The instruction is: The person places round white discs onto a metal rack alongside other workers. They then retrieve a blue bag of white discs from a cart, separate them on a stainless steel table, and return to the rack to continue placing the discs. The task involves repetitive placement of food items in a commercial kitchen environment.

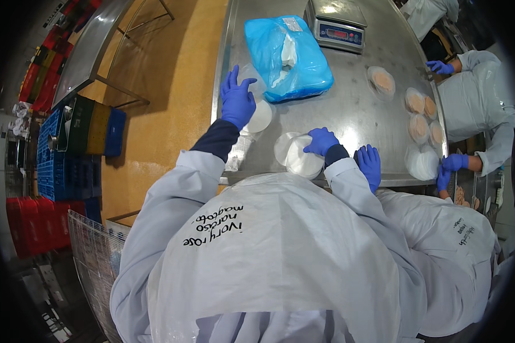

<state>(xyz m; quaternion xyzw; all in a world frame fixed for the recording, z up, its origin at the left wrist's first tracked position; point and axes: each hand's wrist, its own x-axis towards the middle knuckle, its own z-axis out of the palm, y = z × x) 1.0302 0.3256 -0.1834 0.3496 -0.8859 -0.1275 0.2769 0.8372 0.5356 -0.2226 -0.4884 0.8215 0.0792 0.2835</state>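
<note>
My left hand (237, 100), in a blue glove, rests with fingers spread on the steel table (355, 108), touching the edge of a round clear plastic lid (262, 118). My right hand (321, 141), also blue-gloved, grips the top of a small stack of round white plastic lids (299, 158) near the table's front edge. A blue plastic bag (286, 57) with white contents showing through a tear lies just beyond my left hand.
A digital scale (337, 26) stands at the back. Round tubs of pale food (420, 117) line the right side. A co-worker's gloved hand (370, 166) rests beside my right hand. Another person (475, 97) works at the right. Blue crates (63, 154) stand left.
</note>
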